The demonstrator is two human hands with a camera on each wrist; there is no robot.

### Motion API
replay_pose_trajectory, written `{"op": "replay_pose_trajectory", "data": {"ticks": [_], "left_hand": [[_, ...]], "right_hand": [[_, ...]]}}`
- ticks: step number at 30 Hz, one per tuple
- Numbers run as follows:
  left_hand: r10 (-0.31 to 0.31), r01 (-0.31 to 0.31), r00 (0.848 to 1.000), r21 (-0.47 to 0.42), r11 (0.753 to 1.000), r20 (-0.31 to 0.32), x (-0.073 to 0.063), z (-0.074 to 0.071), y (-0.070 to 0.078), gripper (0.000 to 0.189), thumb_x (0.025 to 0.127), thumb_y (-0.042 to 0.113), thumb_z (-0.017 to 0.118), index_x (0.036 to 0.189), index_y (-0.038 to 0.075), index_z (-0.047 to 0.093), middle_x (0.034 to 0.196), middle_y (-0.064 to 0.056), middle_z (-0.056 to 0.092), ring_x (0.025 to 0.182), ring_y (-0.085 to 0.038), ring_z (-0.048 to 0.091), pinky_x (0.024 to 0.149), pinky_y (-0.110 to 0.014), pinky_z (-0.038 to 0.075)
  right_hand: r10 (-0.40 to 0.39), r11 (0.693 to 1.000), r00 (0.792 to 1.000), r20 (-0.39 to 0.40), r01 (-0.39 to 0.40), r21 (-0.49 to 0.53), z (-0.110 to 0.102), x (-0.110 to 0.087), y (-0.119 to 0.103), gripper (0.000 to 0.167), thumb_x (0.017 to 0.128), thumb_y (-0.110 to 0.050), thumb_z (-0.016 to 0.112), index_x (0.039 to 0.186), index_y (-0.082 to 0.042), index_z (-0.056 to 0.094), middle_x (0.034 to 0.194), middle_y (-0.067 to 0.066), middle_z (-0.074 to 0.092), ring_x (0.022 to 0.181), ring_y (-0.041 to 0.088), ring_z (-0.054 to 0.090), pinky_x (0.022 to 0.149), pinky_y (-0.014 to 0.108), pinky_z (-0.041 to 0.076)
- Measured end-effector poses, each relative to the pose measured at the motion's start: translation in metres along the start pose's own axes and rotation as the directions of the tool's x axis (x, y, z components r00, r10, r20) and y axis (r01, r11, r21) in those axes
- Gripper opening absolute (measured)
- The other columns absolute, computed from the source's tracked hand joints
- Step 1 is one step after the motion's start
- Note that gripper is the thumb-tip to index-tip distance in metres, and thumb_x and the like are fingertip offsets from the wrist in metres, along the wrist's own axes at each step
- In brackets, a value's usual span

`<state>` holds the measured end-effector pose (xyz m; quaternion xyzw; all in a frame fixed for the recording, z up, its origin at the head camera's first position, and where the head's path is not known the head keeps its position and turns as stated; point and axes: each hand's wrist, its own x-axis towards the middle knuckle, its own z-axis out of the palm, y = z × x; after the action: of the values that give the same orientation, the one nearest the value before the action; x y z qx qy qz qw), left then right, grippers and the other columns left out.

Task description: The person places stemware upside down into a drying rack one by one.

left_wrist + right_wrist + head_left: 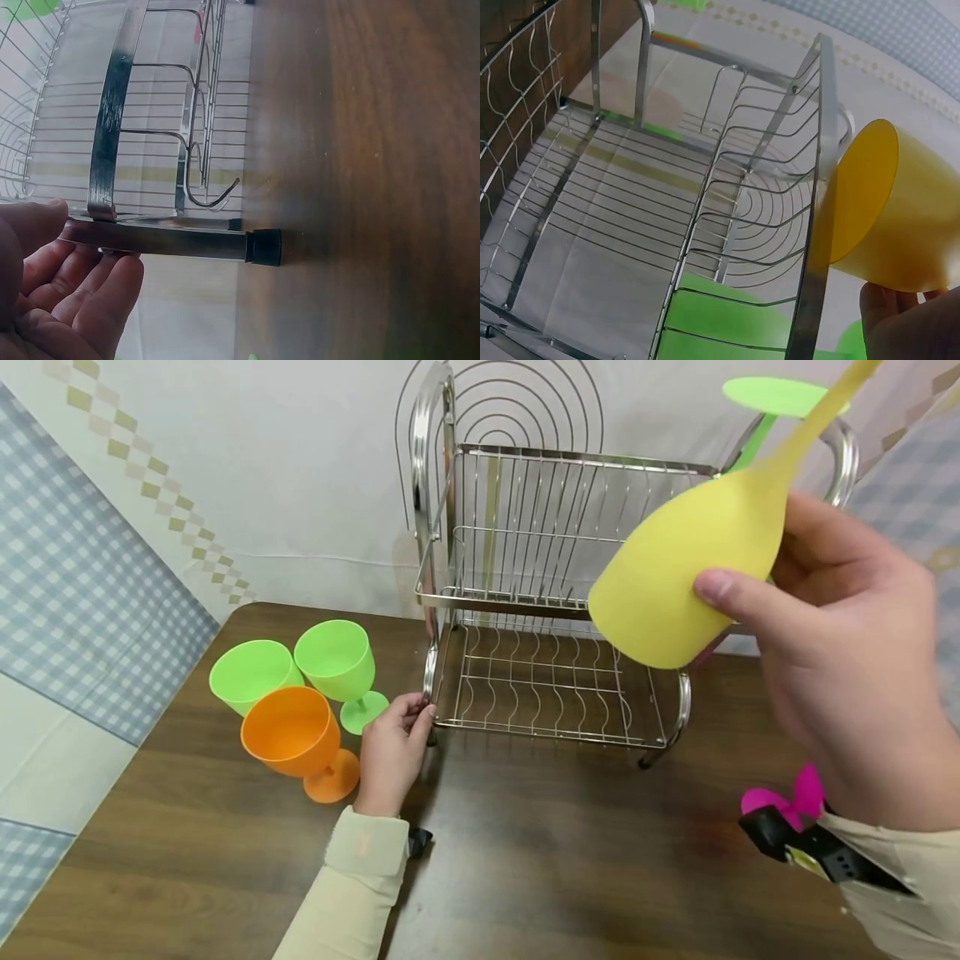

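My right hand (862,618) holds a yellow plastic goblet (686,568) by its bowl, tilted with the stem upward, in front of the upper right of a metal dish rack (555,735). In the right wrist view the goblet's mouth (866,195) overlaps the edge of the top tier. My left hand (393,752) grips the rack's front left leg; the left wrist view shows thumb and fingers around this metal tube (172,241). Behind the yellow goblet, a green goblet (776,395) stands foot upward at the rack's upper right, its bowl hidden in the head view.
Left of the rack, two green goblets (337,660) and an orange goblet (292,731) stand upright, close together, on the brown wooden table (540,852). A magenta object (795,797) shows partly behind my right wrist. A patterned cloth (300,485) hangs behind the rack.
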<state>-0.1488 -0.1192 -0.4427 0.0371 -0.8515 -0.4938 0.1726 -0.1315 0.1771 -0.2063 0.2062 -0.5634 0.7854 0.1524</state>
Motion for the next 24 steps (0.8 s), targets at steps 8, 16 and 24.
{"op": "replay_pose_trajectory", "data": {"ticks": [8,16,24], "left_hand": [[-0.001,0.001,1.000,0.002,1.000,-0.006,-0.001,-0.001,-0.002,0.021,0.096,0.017,0.070,0.111,0.002,0.072,0.103,-0.014,0.075,0.094,-0.026,0.074,0.080,-0.041,0.062],[-0.006,0.006,1.000,0.009,1.000,0.003,0.000,0.000,-0.001,0.022,0.097,0.018,0.070,0.112,0.002,0.072,0.104,-0.014,0.075,0.094,-0.026,0.074,0.080,-0.040,0.062],[0.002,-0.002,1.000,0.010,1.000,0.000,0.001,0.001,-0.002,0.022,0.096,0.018,0.070,0.111,0.002,0.072,0.104,-0.014,0.075,0.094,-0.026,0.074,0.080,-0.039,0.062]], "right_hand": [[0.034,0.991,0.998,-0.048,-0.040,-0.126,0.009,0.023,0.008,0.047,0.078,0.018,0.075,0.123,0.012,0.063,0.116,0.027,0.065,0.096,0.030,0.061,0.085,0.028,0.057],[0.088,0.973,0.990,-0.111,-0.110,-0.205,0.003,0.043,0.016,0.049,0.074,0.009,0.084,0.120,0.003,0.069,0.114,0.019,0.067,0.099,0.026,0.059,0.088,0.025,0.054],[0.183,0.933,0.972,-0.148,-0.219,-0.285,0.004,0.057,0.023,0.058,0.073,0.000,0.089,0.127,-0.004,0.067,0.121,0.012,0.065,0.107,0.022,0.059,0.086,0.019,0.055]]}}
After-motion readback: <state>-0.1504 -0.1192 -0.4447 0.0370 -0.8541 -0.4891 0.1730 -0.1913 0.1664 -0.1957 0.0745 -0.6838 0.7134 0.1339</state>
